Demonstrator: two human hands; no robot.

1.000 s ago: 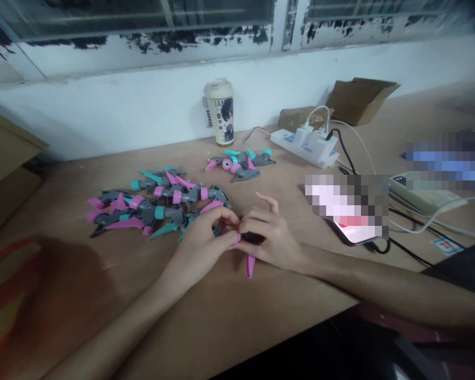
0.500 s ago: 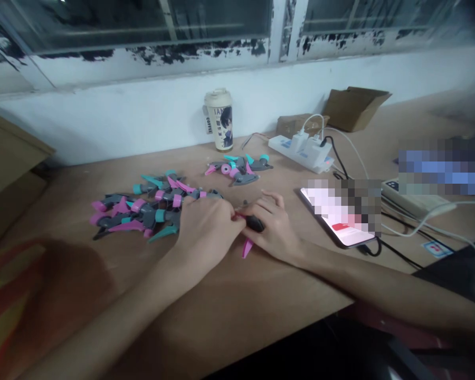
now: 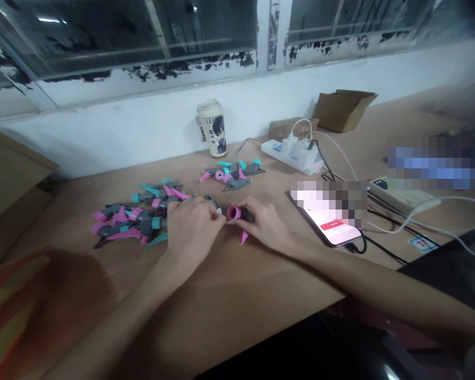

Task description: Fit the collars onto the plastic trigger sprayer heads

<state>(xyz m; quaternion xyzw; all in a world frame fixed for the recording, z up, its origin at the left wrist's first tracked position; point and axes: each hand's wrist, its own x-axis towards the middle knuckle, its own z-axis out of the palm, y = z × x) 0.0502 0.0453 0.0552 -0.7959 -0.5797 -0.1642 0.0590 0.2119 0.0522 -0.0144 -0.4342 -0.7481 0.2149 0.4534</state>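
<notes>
Here, right grip clasps spray head (collar protruding); left grip pinches white piece

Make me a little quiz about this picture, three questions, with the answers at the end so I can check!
1. Which hand holds the spray head with the pink collar?
A) left
B) right

2. True or false: the cup is lying on its side.

3. Fill in the colour: the small piece at the fingertips of the left hand is ____.

Key:
1. B, the right hand.
2. False; it stands upright near the wall.
3. White.
</notes>
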